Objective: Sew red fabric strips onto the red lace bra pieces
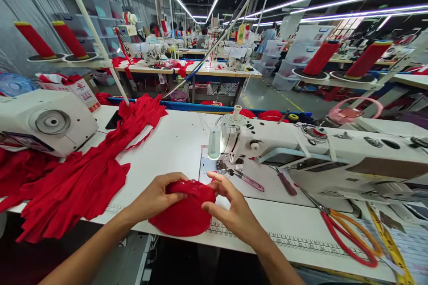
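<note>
A red fabric piece [187, 213] with a lacy upper edge lies over the front edge of the white sewing table, a rounded lower part hanging toward me. My left hand [160, 196] grips its upper left side, thumb on top and fingers behind. At its right edge is my right hand [230, 207], thumb and fingers spread apart, the thumb tip against the cloth. Just beyond my hands stands a white sewing machine [277, 142], its needle area near the right fingers. Thread snips [247, 180] lie beside the needle plate.
A long heap of red fabric strips [90, 173] covers the table's left side, near another machine head [50, 120]. Scissors with red and orange handles [351, 236], a dark-handled tool [286, 182] and a yellow tape measure [389, 240] lie right. Red thread cones [321, 58] stand behind.
</note>
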`<state>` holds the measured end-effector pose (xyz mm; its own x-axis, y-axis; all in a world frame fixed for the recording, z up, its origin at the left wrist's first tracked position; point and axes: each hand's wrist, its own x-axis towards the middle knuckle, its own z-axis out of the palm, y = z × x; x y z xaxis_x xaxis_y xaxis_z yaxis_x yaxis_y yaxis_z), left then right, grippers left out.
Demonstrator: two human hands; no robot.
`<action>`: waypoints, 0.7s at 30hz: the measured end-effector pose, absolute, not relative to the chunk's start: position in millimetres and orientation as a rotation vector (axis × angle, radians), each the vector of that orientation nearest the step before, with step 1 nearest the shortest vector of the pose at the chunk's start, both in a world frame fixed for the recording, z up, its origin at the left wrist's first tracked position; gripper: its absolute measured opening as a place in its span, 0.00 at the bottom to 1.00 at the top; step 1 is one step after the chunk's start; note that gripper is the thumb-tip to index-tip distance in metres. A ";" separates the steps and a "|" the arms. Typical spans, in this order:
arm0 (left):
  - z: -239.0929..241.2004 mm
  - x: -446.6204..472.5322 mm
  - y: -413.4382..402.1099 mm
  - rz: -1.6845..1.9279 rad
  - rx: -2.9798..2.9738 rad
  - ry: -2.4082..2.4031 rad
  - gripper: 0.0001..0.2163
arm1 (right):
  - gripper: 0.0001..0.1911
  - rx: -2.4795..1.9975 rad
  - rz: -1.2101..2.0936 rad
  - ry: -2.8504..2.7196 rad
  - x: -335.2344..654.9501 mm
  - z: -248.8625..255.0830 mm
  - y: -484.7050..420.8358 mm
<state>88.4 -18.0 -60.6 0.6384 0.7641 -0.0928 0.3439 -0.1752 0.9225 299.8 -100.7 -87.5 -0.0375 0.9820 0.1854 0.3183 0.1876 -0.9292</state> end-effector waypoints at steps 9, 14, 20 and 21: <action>-72.0 94.0 -26.8 0.482 1.669 0.787 0.10 | 0.11 -1.318 0.271 -1.552 287.2 -105.2 -99.4; -67.7 89.1 -26.1 0.392 1.393 0.710 0.11 | 0.11 -1.218 -0.346 -1.714 269.6 -117.5 -107.9; -77.0 103.5 -25.4 0.276 0.834 0.832 0.18 | 0.17 -1.119 -0.627 -1.934 257.4 -126.6 -113.1; -78.9 107.3 -25.7 0.257 0.840 0.845 0.18 | 0.17 -1.105 -0.626 -1.944 257.8 -126.1 -113.1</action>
<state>107.3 -25.7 -78.9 0.6560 0.5112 -0.5553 0.1150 0.6594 0.7429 257.8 -113.1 -126.1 -0.3015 0.4733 0.8277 0.8672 0.4969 0.0317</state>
